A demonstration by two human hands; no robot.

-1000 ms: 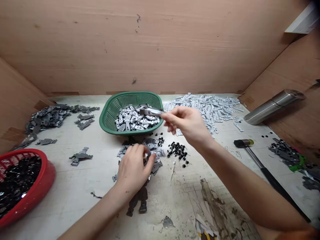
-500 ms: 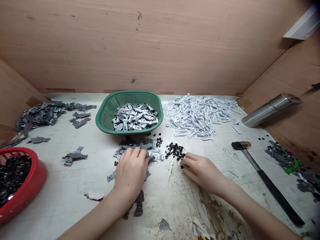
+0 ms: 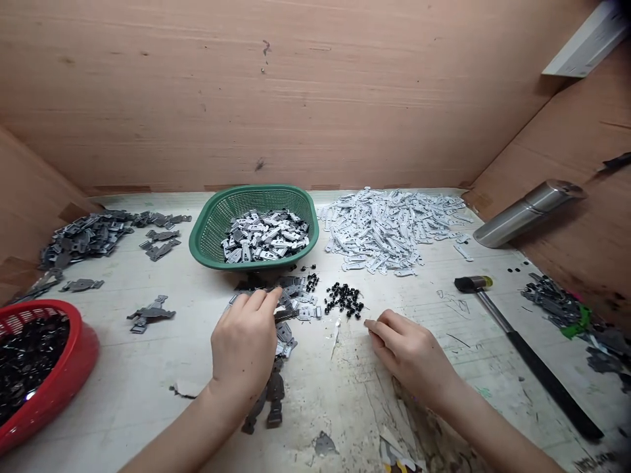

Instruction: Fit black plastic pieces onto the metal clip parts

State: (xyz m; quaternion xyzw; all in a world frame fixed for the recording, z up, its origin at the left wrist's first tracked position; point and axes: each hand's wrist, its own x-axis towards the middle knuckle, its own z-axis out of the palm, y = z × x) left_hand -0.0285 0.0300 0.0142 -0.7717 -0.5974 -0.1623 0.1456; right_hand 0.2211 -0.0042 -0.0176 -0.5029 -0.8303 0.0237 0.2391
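Note:
My left hand (image 3: 245, 343) lies palm down on a small heap of grey metal parts (image 3: 294, 299) in front of the green basket (image 3: 207, 230), its fingers curled onto the pieces. My right hand (image 3: 408, 351) rests on the table just below a cluster of small black beads (image 3: 344, 299), fingertips pinched together; what they pinch is too small to make out. The green basket holds several light grey metal pieces (image 3: 266, 235). A dark metal part (image 3: 270, 401) lies under my left wrist.
A pile of white metal strips (image 3: 389, 223) lies at the back right. Dark grey parts (image 3: 89, 233) are heaped at the back left. A red basket (image 3: 73, 374) of black pieces sits at the left edge. A hammer (image 3: 522, 351) and a steel cylinder (image 3: 527, 213) lie at the right.
My right hand came down from above the green basket, where it held a grey piece, to the table by the black beads. My left hand shifted slightly on the grey heap.

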